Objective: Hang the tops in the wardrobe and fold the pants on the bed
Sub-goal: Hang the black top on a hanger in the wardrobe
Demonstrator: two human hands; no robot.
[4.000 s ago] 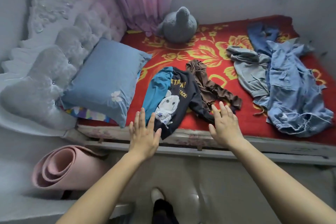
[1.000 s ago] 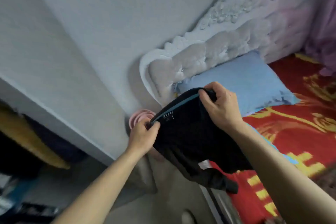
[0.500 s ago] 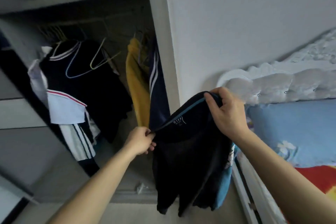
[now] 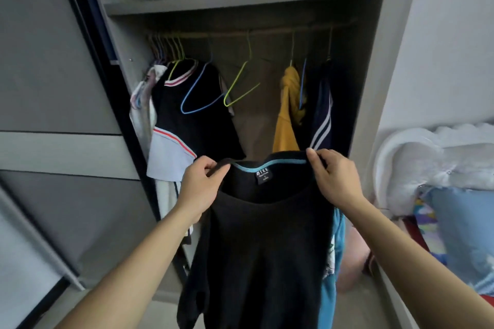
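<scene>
A black top (image 4: 264, 248) with a blue neck trim and blue sleeves hangs in front of me, its back toward me and the label showing. My left hand (image 4: 200, 187) pinches the left side of the collar. My right hand (image 4: 334, 176) pinches the right side, stretching the neckline level. Just behind the top stands the open wardrobe (image 4: 374, 88) with its rail (image 4: 254, 32). An empty green hanger (image 4: 240, 85) and an empty blue hanger (image 4: 199, 93) dangle from the rail above the top.
On the rail hang a black top with striped trim (image 4: 192, 120), a yellow garment (image 4: 287, 120) and a dark striped garment (image 4: 323, 115). Several empty hangers (image 4: 168, 48) bunch at the left. A sliding door (image 4: 53, 115) is at left. The headboard (image 4: 417, 163) and blue pillow (image 4: 465, 232) lie at right.
I picked the black top off the bed and turned from the bed to face the wardrobe. Both hands now hold the collar wider and level.
</scene>
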